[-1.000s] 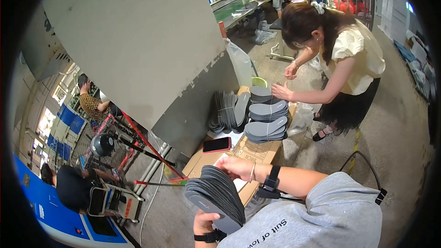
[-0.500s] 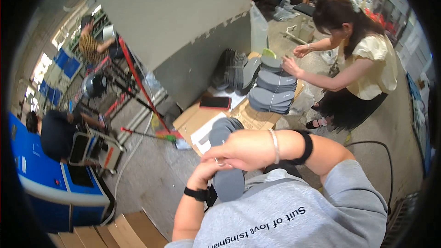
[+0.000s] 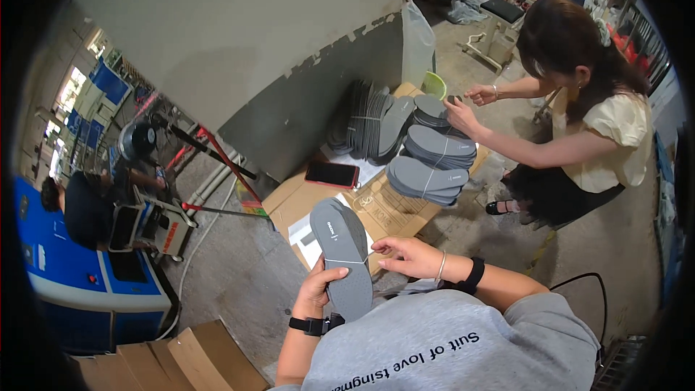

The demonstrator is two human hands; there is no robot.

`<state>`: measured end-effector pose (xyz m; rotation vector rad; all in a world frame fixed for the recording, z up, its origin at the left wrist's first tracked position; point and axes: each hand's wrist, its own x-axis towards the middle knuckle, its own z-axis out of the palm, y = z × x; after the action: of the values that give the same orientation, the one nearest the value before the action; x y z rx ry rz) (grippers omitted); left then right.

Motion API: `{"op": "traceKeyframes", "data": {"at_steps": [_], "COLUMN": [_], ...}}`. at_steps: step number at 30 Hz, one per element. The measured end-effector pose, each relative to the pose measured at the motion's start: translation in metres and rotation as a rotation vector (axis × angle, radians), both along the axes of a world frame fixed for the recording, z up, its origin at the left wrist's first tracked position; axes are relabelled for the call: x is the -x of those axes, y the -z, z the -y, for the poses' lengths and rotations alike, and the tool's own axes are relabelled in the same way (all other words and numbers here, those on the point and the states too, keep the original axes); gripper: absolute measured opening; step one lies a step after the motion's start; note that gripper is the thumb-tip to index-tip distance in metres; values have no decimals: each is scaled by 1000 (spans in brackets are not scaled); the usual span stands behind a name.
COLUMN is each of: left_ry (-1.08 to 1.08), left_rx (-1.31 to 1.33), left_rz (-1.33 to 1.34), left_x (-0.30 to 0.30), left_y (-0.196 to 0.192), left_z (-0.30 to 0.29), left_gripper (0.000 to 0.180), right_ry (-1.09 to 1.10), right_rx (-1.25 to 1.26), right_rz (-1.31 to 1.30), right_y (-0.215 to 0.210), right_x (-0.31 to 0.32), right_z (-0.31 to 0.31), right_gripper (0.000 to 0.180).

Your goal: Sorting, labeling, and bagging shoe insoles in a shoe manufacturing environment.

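A bundle of grey insoles [image 3: 340, 235] is in my left hand [image 3: 315, 289], whose thumb lies over the top one. A thin pale band [image 3: 344, 261] crosses the bundle's middle. Just right of the bundle, my right hand [image 3: 411, 256] hovers with fingers bent and thumb apart, and I see nothing between them. Beyond, banded stacks of grey insoles [image 3: 427, 177] lie on a cardboard sheet [image 3: 380, 210]. More insoles stand on edge in a row [image 3: 369, 119] against the pillar.
A phone in a red case [image 3: 331, 174] and white paper [image 3: 304, 239] lie on the cardboard. At right, a co-worker [image 3: 579, 101] bends over the stacks, holding a small dark thing. A green basket [image 3: 434, 85] stands behind. Cardboard boxes [image 3: 195, 355] are at lower left.
My right hand has come off the top of the insole bundle and moved right, uncovering the band. The bundle now tilts more toward view in my left hand.
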<state>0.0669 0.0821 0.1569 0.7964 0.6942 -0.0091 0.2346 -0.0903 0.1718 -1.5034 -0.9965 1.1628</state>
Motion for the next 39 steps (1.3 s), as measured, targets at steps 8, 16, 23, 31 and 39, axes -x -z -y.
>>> {"op": "traceKeyframes", "data": {"at_steps": [8,16,23,31,39], "left_ry": [-57,-5,75,222,428], "left_rx": [-889,-1471,-1554,-1732,-1611], "left_rz": [-110,-628,-713,-692,-428], "left_x": [-131,-218,-241,-312,-345], "left_y": [-51,-38,-32,-4,36], "left_z": [-56,-89,-94,-114,-124], "left_gripper": [91,109,104,100,88], "right_ry": [451,664,747,822,500], "right_rx": [200,395,62,-160,188], "right_rz": [-219,130,-331,-242,45], "right_y": [61,83,140,94,97], "right_x": [-138,-227,-242,-254,-299], "right_z": [-42,-184,-174,-122,-127], "right_gripper": [69,119,82,80,73]}}
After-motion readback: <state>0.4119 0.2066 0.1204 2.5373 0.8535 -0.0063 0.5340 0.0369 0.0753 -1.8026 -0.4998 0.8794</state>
